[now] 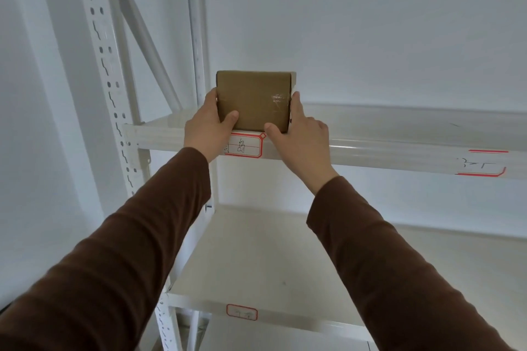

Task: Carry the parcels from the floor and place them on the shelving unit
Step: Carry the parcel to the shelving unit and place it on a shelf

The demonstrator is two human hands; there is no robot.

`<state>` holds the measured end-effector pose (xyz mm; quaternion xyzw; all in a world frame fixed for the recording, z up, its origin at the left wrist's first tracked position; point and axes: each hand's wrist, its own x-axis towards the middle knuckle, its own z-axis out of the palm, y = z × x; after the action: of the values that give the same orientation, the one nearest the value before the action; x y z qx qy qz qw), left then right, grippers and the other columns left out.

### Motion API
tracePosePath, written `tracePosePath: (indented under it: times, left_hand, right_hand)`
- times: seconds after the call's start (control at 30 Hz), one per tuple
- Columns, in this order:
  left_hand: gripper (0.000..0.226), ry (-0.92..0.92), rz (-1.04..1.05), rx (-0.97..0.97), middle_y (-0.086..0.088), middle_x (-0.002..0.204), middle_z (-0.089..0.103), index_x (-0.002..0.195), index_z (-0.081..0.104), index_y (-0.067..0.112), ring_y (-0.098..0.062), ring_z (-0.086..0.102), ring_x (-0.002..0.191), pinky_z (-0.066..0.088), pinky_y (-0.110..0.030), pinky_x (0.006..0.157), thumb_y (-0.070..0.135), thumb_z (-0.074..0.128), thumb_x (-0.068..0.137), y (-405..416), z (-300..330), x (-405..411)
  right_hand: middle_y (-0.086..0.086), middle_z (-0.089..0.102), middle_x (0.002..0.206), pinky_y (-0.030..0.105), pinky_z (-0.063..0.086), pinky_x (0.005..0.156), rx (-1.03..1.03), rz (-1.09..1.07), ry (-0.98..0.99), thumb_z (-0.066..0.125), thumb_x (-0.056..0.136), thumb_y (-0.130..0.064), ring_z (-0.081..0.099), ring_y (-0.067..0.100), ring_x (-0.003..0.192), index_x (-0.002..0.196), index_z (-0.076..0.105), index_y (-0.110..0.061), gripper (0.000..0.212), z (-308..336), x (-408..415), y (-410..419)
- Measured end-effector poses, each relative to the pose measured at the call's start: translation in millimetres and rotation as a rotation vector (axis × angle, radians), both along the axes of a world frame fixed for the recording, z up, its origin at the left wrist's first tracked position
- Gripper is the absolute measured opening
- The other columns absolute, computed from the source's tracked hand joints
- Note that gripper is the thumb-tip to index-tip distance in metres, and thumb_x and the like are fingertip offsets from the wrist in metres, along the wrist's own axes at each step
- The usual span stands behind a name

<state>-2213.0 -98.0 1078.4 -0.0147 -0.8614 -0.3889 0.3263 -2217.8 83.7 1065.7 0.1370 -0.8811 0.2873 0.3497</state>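
Observation:
A small brown cardboard parcel, sealed with clear tape, stands at the front edge of the upper shelf of a white metal shelving unit. My left hand grips its left side, thumb on the front face. On the parcel's right side, my right hand holds it the same way with its thumb near the bottom corner. Both arms wear brown sleeves. The parcel's base is at the shelf lip, just above a red-bordered label.
A lower shelf lies below with a red-bordered label on its front edge. A perforated white upright post and a diagonal brace stand at left. Another red-edged label sits far right. White wall behind.

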Motion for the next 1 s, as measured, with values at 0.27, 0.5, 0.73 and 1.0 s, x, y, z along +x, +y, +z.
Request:
tracePosePath:
  times: [0.27, 0.5, 0.73, 1.0]
  left_hand:
    - [0.072, 0.129, 0.018, 0.135, 0.007, 0.16, 0.04, 0.162, 0.021, 0.031, -0.012, 0.048, 0.138, 0.052, -0.036, 0.107, 0.039, 0.058, 0.1, -11.4, -12.5, 28.9]
    - [0.061, 0.136, 0.208, 0.139, 0.009, 0.153, 0.048, 0.152, 0.038, 0.031, -0.008, 0.051, 0.132, 0.045, -0.027, 0.108, 0.043, 0.062, 0.097, -69.0, -62.9, 103.6]
    - [0.044, 0.017, 0.604, 0.147, 0.004, 0.143, 0.055, 0.14, 0.055, 0.025, -0.01, 0.053, 0.128, 0.041, -0.026, 0.104, 0.032, 0.063, 0.098, -109.0, -131.9, 231.8]
    - [0.032, -0.032, 1.031, 0.357, 0.004, 0.134, 0.063, 0.127, 0.064, 0.025, -0.011, 0.058, 0.124, 0.042, -0.016, 0.094, 0.031, 0.066, 0.096, -73.1, -208.0, 428.7]
  right_hand:
    - [0.006, 0.049, 0.159, 0.045, 0.035, 0.119, -0.126, 0.148, 0.417, 0.057, 0.095, -0.032, 0.044, 0.029, 0.143, 0.155, 0.046, -0.012, 0.064, -8.8, 35.2, -23.8]
    - [0.006, 0.07, 0.126, 0.045, 0.05, 0.105, -0.199, 0.541, 0.342, 0.055, 0.096, -0.029, 0.063, 0.025, 0.117, 0.126, 0.067, -0.01, 0.038, -57.1, 63.0, -98.1]
    - [-0.007, 0.063, 0.129, 0.026, 0.05, 0.097, -0.111, 0.978, -0.165, 0.059, 0.102, -0.032, 0.058, 0.011, 0.11, 0.136, 0.057, -0.025, 0.035, -128.6, 119.5, -165.0]
    - [-0.007, 0.066, 0.116, 0.033, 0.056, 0.09, 0.013, 1.492, -0.579, 0.062, 0.1, -0.029, 0.062, 0.014, 0.1, 0.132, 0.061, -0.025, 0.032, -193.7, 262.7, -197.4]
